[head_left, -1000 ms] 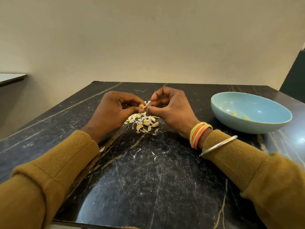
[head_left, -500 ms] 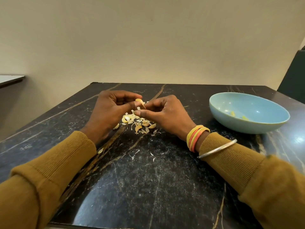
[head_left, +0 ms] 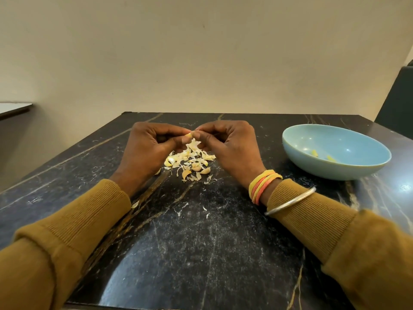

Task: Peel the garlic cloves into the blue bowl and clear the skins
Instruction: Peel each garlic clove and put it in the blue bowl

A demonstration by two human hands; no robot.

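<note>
Both hands meet over the black marble table [head_left: 201, 253], backs turned up, with the forearms in mustard ribbed sleeves coming in from either side; the left hand [head_left: 146, 151] has its fingers curled inward, thumb and forefinger pinching a small yellowish garlic clove [head_left: 188, 136] at their tips; the right hand [head_left: 231, 148] mirrors it, fingers curled, its thumb and forefinger tips closing on the same clove from the other side, though whether they nip the flesh or only a strip of its skin is too small to tell; the two sets of fingertips touch or nearly touch around the clove; directly below the fingertips, between the two palms, a heap of skins and cloves [head_left: 190, 161] lies on the table; a few stray flakes [head_left: 206, 209] lie between the wrists; yellow and orange bangles [head_left: 263, 185] ring the right wrist and a silver bangle [head_left: 290, 200] sits over that cuff; to the right of the right hand, apart from it, stands the blue bowl [head_left: 297, 148], with two pale peeled cloves [head_left: 314, 153] inside.
</note>
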